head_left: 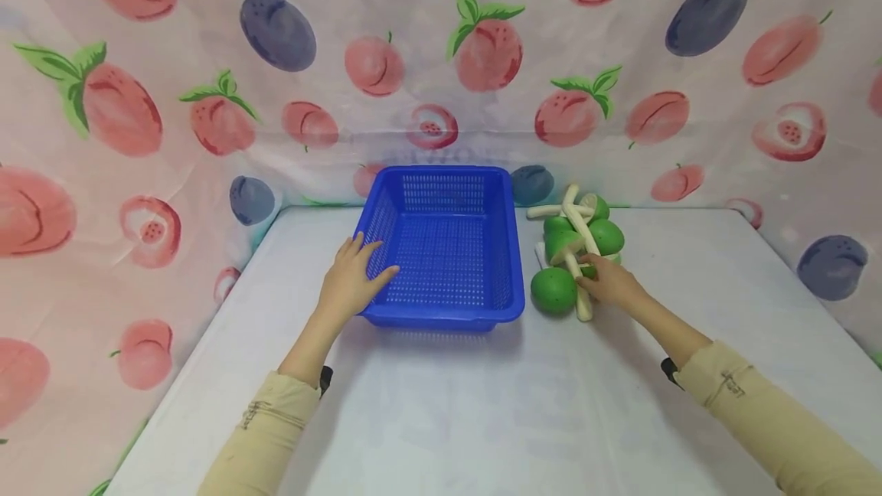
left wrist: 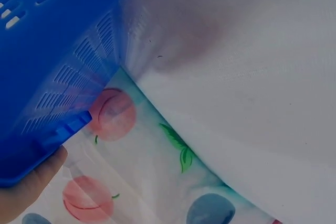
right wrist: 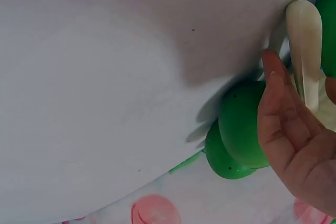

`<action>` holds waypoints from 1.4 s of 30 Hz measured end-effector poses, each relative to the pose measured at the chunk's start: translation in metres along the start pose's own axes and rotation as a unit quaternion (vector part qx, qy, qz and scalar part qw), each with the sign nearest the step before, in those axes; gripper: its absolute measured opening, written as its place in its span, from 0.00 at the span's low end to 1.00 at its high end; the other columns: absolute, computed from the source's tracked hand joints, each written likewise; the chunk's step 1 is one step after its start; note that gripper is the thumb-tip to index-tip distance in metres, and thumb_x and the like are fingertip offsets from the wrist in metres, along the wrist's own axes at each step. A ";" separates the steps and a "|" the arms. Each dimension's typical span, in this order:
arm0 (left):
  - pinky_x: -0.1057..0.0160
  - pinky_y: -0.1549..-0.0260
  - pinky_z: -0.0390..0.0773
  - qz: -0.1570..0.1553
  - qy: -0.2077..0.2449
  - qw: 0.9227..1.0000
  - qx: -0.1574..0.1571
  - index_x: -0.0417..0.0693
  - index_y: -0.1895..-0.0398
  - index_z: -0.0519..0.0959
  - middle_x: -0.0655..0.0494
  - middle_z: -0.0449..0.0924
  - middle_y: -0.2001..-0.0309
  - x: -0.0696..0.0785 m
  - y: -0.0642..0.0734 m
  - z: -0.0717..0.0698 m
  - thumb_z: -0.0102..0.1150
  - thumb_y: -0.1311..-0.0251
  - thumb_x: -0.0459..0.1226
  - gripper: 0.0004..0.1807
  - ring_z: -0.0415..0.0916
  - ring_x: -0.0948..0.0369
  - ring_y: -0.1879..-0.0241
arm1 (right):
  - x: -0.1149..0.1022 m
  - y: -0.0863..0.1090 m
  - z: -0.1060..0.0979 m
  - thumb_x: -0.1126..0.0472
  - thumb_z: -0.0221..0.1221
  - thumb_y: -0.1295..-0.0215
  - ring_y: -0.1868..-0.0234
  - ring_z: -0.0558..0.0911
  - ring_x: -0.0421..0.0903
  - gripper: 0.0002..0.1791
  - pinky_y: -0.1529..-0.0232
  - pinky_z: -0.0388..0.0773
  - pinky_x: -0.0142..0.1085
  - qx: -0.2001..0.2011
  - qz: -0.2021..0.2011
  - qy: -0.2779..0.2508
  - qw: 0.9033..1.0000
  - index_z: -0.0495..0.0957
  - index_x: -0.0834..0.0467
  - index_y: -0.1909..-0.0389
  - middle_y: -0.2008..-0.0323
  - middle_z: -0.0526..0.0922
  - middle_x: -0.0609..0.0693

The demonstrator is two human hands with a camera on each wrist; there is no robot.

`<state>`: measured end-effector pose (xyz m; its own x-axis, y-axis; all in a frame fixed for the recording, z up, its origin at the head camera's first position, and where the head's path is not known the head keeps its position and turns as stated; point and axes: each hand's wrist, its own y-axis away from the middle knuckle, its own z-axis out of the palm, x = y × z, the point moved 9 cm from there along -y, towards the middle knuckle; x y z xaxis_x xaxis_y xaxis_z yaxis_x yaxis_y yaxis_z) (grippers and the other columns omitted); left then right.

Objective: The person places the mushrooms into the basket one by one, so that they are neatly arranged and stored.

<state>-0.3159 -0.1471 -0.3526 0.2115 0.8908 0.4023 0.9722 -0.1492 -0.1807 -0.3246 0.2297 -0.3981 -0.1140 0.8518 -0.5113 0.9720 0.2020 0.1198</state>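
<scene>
A blue plastic basket with perforated walls stands on the table. My left hand rests on its left rim, fingers spread and thumb reaching over the inside; in the left wrist view a finger touches the rim. To the right of the basket lies a pile of green-capped mushrooms with long cream stems. My right hand is at the near right side of the pile. In the right wrist view a cream stem stands between its fairly straight fingers and the thumb, partly cut off by the frame edge.
A white cloth covers the table. Behind and to the left hangs a curtain printed with peaches and plums, meeting the table's back edge close behind the basket and the pile.
</scene>
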 end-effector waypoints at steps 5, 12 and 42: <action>0.33 0.41 0.62 -0.002 -0.001 1.000 0.003 0.43 0.36 0.69 0.34 0.54 0.30 -0.001 0.000 -0.001 0.53 0.39 0.55 0.34 0.48 0.39 0.29 | 0.001 -0.004 0.007 0.65 0.43 0.29 0.72 0.83 0.52 0.25 0.75 0.78 0.36 -0.045 0.024 -0.015 0.999 0.55 0.75 0.37 0.57 0.77 0.74; 0.33 0.41 0.63 -0.001 -0.007 1.000 -0.001 0.42 0.39 0.72 0.34 0.54 0.30 0.000 -0.001 0.000 0.54 0.39 0.54 0.32 0.48 0.38 0.29 | 0.003 -0.008 0.009 0.64 0.43 0.28 0.78 0.78 0.46 0.22 0.79 0.76 0.33 -0.030 0.033 -0.006 0.999 0.59 0.75 0.40 0.71 0.78 0.65; 0.35 0.39 0.61 -0.005 -0.017 1.000 -0.009 0.42 0.38 0.70 0.35 0.51 0.29 -0.002 -0.002 0.004 0.54 0.39 0.53 0.32 0.47 0.38 0.29 | -0.010 -0.002 -0.024 0.63 0.45 0.30 0.61 0.81 0.65 0.22 0.71 0.79 0.43 0.060 -0.003 -0.011 0.998 0.62 0.75 0.42 0.57 0.77 0.76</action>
<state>-0.3184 -0.1469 -0.3562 0.1992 0.9065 0.3722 0.9757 -0.1482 -0.1613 -0.3302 0.2328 -0.3729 -0.1167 0.8395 -0.5307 0.9891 0.1468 0.0147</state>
